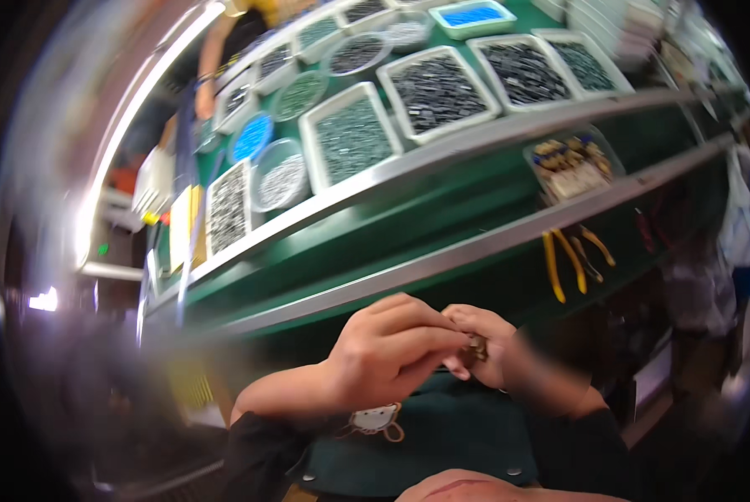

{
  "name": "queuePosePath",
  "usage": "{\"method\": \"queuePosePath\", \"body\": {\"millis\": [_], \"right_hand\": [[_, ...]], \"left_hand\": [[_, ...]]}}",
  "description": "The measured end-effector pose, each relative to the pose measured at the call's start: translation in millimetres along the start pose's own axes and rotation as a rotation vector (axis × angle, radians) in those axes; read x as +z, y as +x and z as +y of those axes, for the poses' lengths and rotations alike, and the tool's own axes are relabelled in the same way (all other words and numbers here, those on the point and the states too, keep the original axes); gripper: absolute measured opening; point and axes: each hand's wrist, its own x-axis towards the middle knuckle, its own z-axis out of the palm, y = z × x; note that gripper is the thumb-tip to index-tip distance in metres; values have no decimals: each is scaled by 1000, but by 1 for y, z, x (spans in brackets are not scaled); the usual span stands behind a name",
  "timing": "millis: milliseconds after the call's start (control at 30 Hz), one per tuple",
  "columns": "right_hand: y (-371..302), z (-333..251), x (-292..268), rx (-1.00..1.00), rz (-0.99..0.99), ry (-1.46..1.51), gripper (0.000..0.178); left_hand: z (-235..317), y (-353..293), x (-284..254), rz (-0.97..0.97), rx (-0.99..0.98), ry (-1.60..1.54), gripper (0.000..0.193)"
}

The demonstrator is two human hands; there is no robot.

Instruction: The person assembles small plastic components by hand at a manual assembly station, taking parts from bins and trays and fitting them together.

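Note:
My left hand [385, 345] and my right hand [494, 333] meet in front of my dark green apron. Between them is a small brass-coloured metal part [475, 348], whose exact kind I cannot make out. The right hand curls around this part. Fingertips of the left hand are pinched together against it, and whether they hold another small piece is hidden.
Beyond the hands runs a green workbench with a metal edge [375, 289]. A clear tub [574, 163] of brass-coloured parts sits on it, with yellow-handled pliers [557, 266] nearer. White trays [438, 90] of small dark pieces line the upper level. Another person's arm [208, 71] shows far left.

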Motion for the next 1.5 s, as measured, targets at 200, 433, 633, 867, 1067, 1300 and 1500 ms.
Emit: {"method": "queuePosePath", "body": {"millis": [200, 433, 633, 867, 1067, 1300, 1500], "right_hand": [[-3, -27, -10, -63, 88, 74, 29], [-16, -39, -28, -166, 144, -55, 26], [-27, -38, -34, -173, 197, -52, 22], [-40, -40, -46, -212, 162, -58, 23], [-36, -39, -38, -236, 180, -88, 22], [-36, -46, -39, -331, 243, -266, 13], [-34, -49, -27, -571, 297, -309, 15]], "left_hand": [[-41, 36, 25, -116, -25, 219, 25], [-73, 151, 42, -40, 127, 416, 13], [-139, 222, 103, -25, 232, 1053, 10], [-159, 244, 124, -17, 255, 1224, 11], [-148, 232, 99, 61, 266, 1005, 11], [-83, 179, 41, -57, -235, -9, 16], [-52, 115, 26, -67, -556, -716, 13]]}}
